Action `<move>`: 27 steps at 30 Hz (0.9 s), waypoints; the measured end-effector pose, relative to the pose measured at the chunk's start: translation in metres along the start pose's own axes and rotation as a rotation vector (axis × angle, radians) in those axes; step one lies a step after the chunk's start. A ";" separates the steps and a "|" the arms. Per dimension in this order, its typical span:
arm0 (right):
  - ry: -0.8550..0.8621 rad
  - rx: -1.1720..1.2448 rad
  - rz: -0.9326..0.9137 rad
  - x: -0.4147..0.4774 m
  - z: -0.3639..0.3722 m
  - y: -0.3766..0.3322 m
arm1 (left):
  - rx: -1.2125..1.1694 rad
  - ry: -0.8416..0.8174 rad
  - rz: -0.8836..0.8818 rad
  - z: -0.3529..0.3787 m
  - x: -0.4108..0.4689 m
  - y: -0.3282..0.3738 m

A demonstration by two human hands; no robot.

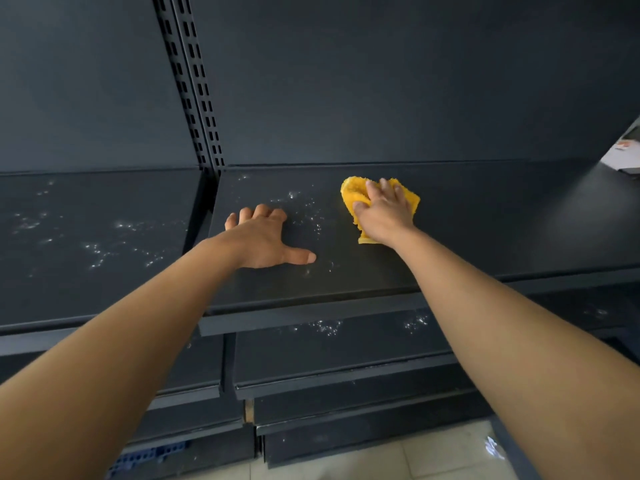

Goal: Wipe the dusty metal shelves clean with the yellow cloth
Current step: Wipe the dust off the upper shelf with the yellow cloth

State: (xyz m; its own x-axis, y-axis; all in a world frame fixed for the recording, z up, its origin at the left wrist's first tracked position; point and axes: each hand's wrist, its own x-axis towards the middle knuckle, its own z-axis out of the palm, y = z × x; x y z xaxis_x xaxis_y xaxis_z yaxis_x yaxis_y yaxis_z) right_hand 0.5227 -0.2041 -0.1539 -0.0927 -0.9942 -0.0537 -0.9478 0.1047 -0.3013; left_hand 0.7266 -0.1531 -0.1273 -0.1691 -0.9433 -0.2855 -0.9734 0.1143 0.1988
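Observation:
A dark metal shelf [485,220] runs across the middle of the head view, flecked with white dust left of centre. My right hand [384,211] lies flat on the crumpled yellow cloth [353,192] and presses it onto the shelf, fingers spread over it. My left hand [265,239] rests on the same shelf to the left, thumb stretched out to the right, fingertips bent against the surface. White dust specks [304,209] lie between the two hands. The shelf right of the cloth looks free of specks.
A neighbouring shelf [86,237] on the left carries more white dust. Lower shelves [329,344] step out below, also speckled. A slotted upright [190,81] divides the dark back panels. Tiled floor [398,459] shows at the bottom, with a blue crate [149,457] under the left shelves.

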 end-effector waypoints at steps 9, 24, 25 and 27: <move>-0.058 -0.040 -0.164 0.054 0.008 -0.045 | -0.041 0.021 -0.023 0.001 0.005 -0.002; -0.223 0.119 -0.428 0.006 0.000 -0.062 | -0.012 0.045 0.026 0.004 0.001 -0.007; -0.217 0.110 -0.419 0.001 -0.001 -0.059 | -0.008 0.055 0.033 0.005 0.001 -0.008; -0.197 0.092 -0.386 -0.008 -0.001 -0.053 | -0.011 0.081 0.045 0.004 0.000 -0.010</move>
State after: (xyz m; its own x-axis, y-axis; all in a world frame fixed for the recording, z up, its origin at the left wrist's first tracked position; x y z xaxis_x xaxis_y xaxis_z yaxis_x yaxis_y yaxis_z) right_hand 0.5735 -0.2015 -0.1369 0.3309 -0.9385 -0.0982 -0.8697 -0.2630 -0.4177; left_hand 0.7360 -0.1526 -0.1333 -0.1987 -0.9596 -0.1992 -0.9632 0.1537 0.2204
